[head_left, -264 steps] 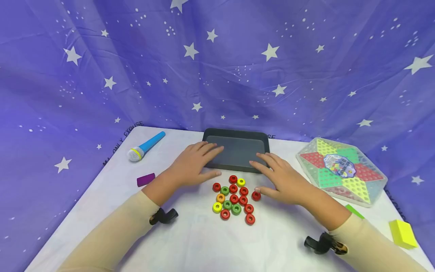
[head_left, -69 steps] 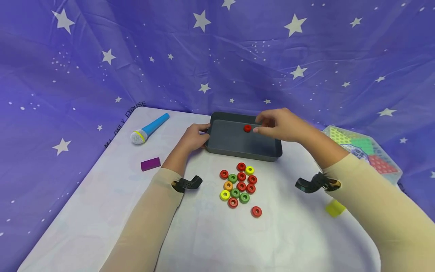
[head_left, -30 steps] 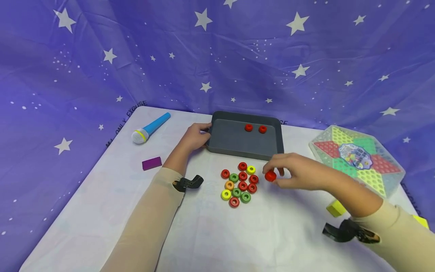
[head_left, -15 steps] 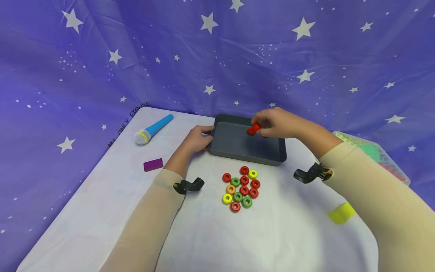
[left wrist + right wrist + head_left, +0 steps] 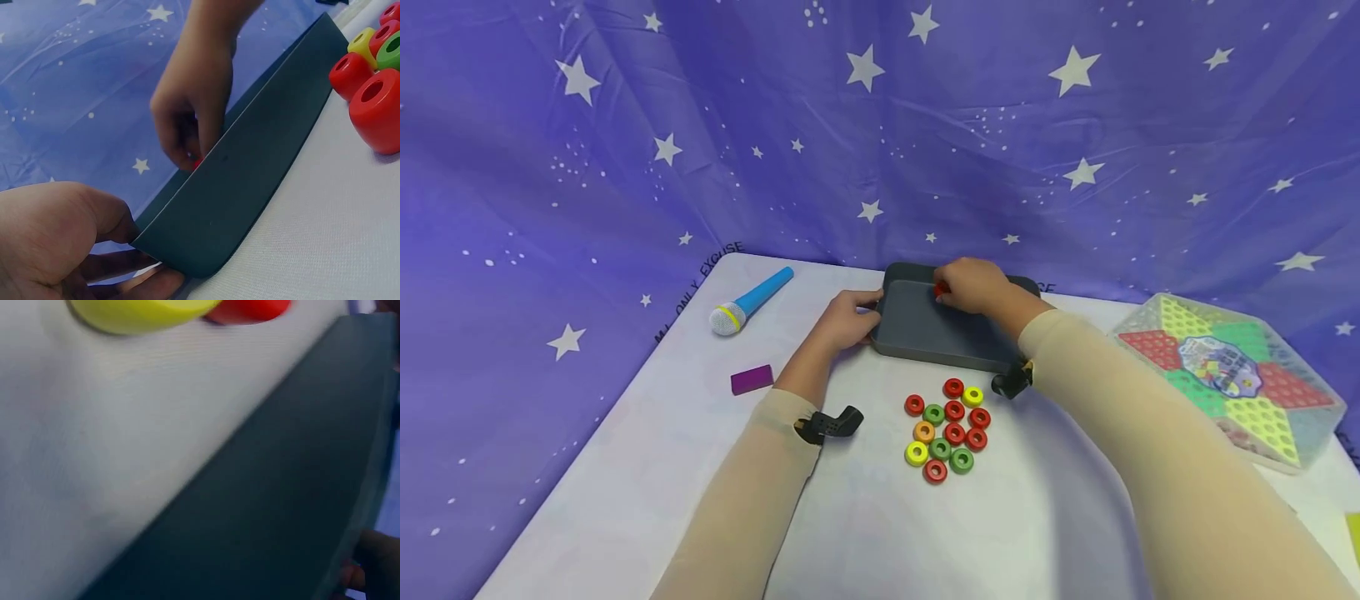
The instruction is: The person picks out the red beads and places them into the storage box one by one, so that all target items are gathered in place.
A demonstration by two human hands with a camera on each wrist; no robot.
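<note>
My left hand [image 5: 844,321] grips the left side of a dark grey tray [image 5: 917,337], with the thumb at the rim and fingers around the outside of the corner in the left wrist view. Inside the tray, toward the back left, my right hand [image 5: 973,285] pinches a red ring-shaped bead [image 5: 940,289], mostly covered by the fingers. The rest of the tray floor behind that hand is hidden. In front of the tray lies a loose cluster of beads: several red beads [image 5: 954,411], two yellow beads [image 5: 917,453], an orange bead [image 5: 924,432] and three green beads [image 5: 962,461].
A blue toy microphone [image 5: 760,292] and a purple block [image 5: 752,380] lie to the left on the white table [image 5: 880,533]. At the right sits a clear hexagonal game board [image 5: 1232,379], partly behind the right sleeve. A yellow block [image 5: 1354,533] shows at the right edge.
The right hand has taken red beads from the cluster's right side into the tray, and has just shifted left within it. The left hand moved onto the tray's side and stays there.
</note>
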